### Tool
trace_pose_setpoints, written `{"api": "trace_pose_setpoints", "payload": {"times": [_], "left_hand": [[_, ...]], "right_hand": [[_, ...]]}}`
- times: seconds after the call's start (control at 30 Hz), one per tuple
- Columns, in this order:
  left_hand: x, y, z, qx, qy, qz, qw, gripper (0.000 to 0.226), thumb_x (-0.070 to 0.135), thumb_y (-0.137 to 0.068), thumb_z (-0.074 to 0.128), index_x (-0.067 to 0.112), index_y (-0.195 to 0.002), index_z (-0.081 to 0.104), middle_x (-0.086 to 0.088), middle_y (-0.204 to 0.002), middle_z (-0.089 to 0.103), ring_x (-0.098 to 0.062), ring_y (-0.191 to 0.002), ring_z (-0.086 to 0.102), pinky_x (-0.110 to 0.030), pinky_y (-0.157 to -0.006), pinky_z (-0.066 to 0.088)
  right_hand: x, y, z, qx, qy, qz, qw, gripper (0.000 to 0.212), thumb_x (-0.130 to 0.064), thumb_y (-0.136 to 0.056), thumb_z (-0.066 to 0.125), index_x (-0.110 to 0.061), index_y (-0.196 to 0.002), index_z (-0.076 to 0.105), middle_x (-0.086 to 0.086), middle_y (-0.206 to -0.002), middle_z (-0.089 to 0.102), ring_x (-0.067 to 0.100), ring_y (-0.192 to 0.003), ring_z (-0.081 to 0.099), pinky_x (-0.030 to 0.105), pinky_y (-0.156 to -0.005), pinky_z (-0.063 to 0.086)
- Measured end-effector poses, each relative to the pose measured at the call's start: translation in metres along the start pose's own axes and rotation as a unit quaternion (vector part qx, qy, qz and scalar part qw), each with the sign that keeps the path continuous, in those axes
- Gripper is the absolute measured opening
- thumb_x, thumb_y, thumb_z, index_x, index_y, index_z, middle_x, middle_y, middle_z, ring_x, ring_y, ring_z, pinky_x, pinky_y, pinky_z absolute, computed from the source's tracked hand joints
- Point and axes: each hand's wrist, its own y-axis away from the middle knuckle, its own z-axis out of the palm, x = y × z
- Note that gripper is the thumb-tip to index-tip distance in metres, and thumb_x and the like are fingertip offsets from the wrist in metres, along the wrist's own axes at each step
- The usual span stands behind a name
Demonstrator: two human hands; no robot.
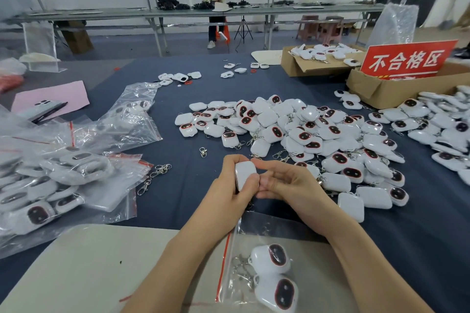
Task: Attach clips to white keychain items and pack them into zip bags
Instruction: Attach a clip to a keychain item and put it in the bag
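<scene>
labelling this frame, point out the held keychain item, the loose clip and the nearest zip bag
held keychain item [244, 176]: head view, middle of its white face
loose clip [203, 152]: head view, its metal body
nearest zip bag [256, 236]: head view, clear plastic beside the red strip

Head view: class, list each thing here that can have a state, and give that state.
White plastic keychain item, gripped by left hand, plain back up.
Right hand, fingers straight, touching that item.
Nearest clear plastic zip bag, lying flat, two clipped items inside.
Loose silver metal clip, lying alone, unattached.
Brown cardboard box, flaps open.
</scene>
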Motion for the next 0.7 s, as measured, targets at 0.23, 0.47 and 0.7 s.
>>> {"api": "trace_pose_setpoints", "payload": {"times": [0.23, 0.47, 0.7], "left_hand": [[-0.001, -0.002, 0.001, 0.014, -0.006, 0.017, 1.000, 0.007, 0.033, -0.104, 0.046, 0.040, -0.103, 0.044, 0.013, -0.065, 0.059, -0.004, -0.051, 0.048, -0.014, -0.049, 0.038], [-0.001, -0.003, 0.000, 0.019, 0.010, 0.041, 0.999, 0.009, 0.038, -0.106, 0.046, 0.045, -0.110, 0.047, 0.020, -0.068, 0.062, 0.000, -0.057, 0.053, -0.012, -0.054, 0.042], [-0.004, -0.004, -0.003, 0.036, 0.048, 0.032, 0.998, 0.040, 0.033, -0.104, 0.055, 0.055, -0.133, 0.042, 0.018, -0.075, 0.066, -0.006, -0.068, 0.061, -0.025, -0.068, 0.053]], "right_hand": [[-0.003, 0.002, 0.004, -0.010, 0.003, 0.002, 1.000, 0.027, 0.000, -0.093, 0.064, -0.016, -0.114, 0.073, 0.009, -0.084, 0.073, 0.019, -0.083, 0.073, 0.025, -0.079, 0.058], [-0.001, -0.002, 0.010, 0.013, 0.023, -0.014, 1.000, 0.031, -0.006, -0.088, 0.072, -0.022, -0.115, 0.070, 0.005, -0.084, 0.072, 0.016, -0.082, 0.072, 0.025, -0.074, 0.060], [0.001, -0.004, 0.011, 0.054, 0.031, -0.021, 0.998, 0.030, -0.005, -0.096, 0.063, -0.026, -0.117, 0.067, 0.001, -0.093, 0.069, 0.013, -0.082, 0.070, 0.028, -0.073, 0.061]]}}
